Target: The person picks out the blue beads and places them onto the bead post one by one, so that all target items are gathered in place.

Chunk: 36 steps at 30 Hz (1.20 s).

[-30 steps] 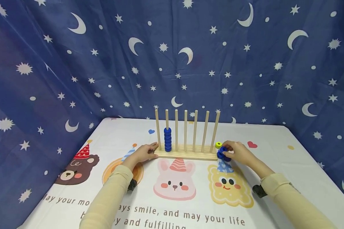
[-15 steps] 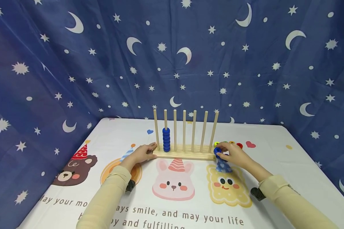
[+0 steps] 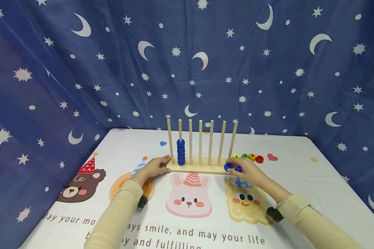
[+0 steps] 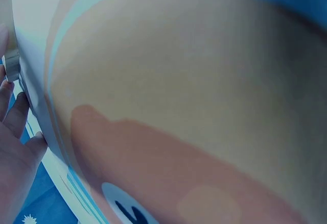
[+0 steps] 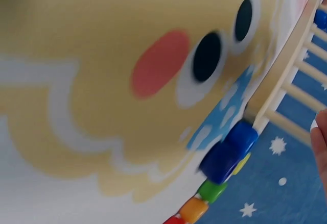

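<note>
A wooden peg rack [image 3: 202,169] with a row of upright pegs stands on the table. Several blue beads [image 3: 181,152] are stacked on its second peg from the left. My left hand [image 3: 154,167] grips the rack's left end, thumb in front and fingers behind; in the left wrist view this hand [image 4: 18,152] sits at the frame's edge. Near the right end, my right hand [image 3: 246,170] pinches a blue bead [image 3: 228,167] just in front of the base. Another blue bead [image 3: 238,169] lies under that hand. In the right wrist view, two blue beads [image 5: 241,138] lie by the rack's end.
Behind the right hand lie a yellow bead [image 3: 236,156], a green bead [image 3: 245,156], an orange bead [image 3: 252,157] and a red bead [image 3: 259,159]. A printed white cloth [image 3: 286,148] covers the table. Around it hangs a blue star-and-moon curtain [image 3: 180,90].
The right hand has picked a blue bead from the loose blue beads and moved it left to the rack's right end. The coloured beads behind have come into view. The left hand stays put.
</note>
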{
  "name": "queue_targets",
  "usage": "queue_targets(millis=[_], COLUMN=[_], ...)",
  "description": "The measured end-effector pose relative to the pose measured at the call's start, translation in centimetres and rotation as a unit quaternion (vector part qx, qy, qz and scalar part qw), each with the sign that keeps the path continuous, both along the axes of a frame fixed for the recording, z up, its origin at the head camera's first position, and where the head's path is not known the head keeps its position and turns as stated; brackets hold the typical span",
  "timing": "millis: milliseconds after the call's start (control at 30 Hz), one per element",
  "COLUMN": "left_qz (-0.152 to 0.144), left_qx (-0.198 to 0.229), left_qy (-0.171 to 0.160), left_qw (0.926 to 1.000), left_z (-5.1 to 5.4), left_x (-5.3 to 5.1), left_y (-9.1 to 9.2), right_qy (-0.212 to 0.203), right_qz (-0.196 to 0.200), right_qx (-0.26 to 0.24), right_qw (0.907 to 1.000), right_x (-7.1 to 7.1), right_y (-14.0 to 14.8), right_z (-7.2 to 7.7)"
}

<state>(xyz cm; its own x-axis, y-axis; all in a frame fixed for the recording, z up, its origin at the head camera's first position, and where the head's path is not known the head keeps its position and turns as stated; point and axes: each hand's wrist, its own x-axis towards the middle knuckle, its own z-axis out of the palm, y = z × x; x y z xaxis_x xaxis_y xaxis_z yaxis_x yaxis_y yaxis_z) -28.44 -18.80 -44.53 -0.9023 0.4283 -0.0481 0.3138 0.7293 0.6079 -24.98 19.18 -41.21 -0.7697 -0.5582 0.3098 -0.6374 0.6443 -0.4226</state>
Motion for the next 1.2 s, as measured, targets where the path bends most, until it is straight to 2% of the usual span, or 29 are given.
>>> queue_targets(millis=[200,400,600,833,1200], left_qz=[0.001,0.002,0.007,-0.001,-0.001], left_qx=[-0.007,-0.009,-0.007,-0.016,-0.004], left_qy=[0.001,-0.001,-0.005,0.003,0.003], left_qw=[1.0,1.0,0.9999,0.9999,1.0], left_z=[-0.1,-0.2,-0.1,0.0,0.2], left_x=[0.1,0.4,0.3,0.1,0.1], left_y=[-0.1,-0.1,0.0,0.0,0.0], right_qy=[0.024,0.031,0.066,0.104,0.11], right_qz=[0.01,0.016,0.012,0.015,0.031], right_qx=[-0.035,-0.065,-0.087,-0.124,-0.144], right_qw=[0.9991,0.9973,0.994,0.9867,0.983], right_x=[0.7,1.3,1.6,1.7,1.0], right_y=[-1.4,-2.5,-3.6,-4.8,-7.0], right_z=[0.2,0.4,0.6,1.3,3.3])
